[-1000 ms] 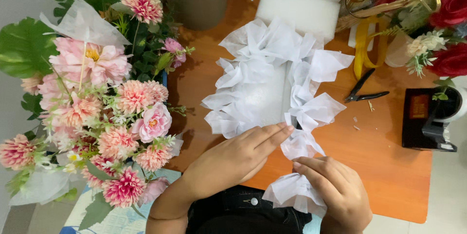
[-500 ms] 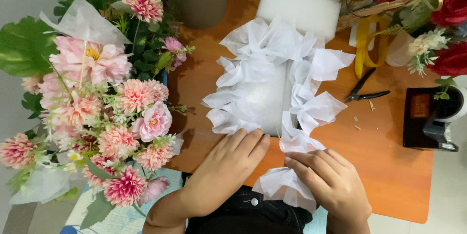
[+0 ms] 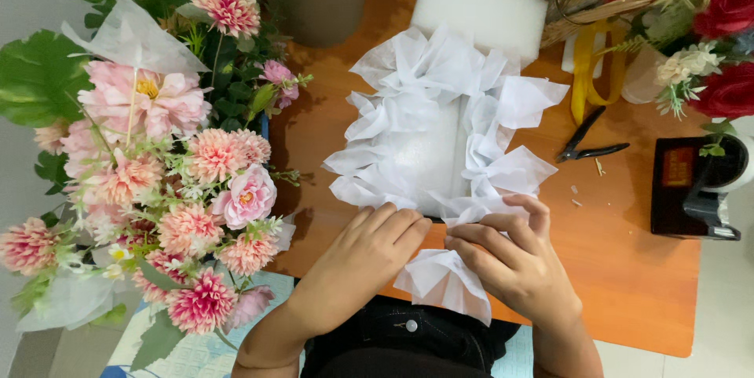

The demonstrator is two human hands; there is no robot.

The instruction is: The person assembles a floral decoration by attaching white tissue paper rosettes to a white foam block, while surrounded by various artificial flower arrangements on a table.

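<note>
Head camera, looking straight down at an orange wooden table [image 3: 628, 268] with the person's two bare hands at its near edge.

A white foam block ringed with ruffled white tissue paper [image 3: 440, 134] lies flat in the middle of the table, its long side running away from the person. The ruffles stand up around the bare foam centre.

The left hand [image 3: 365, 256] rests palm down on the near edge of the ruffle, fingers together and stretched toward the middle, pressing the paper rather than closing around it. The right hand [image 3: 510, 260] is just beside it, fingertips nearly meeting the left's. Its fingers are curled and pinch a gathered fold of the white tissue; a loose fan of that paper hangs over the table edge below the hand, above the person's dark jeans [image 3: 408, 335].

To the left, a large bunch of pink and peach artificial flowers with green leaves [image 3: 157, 174] fills that side and overlaps the table edge. At the far edge stand a brown round pot [image 3: 318, 5] and a second bare white foam slab [image 3: 483, 9], touching the ruffle's far end. To the right lie black-handled pliers [image 3: 589, 146], a loop of yellow ribbon [image 3: 589, 71], red artificial roses [image 3: 726, 48] and a black box [image 3: 683, 189], all apart from the hands.
</note>
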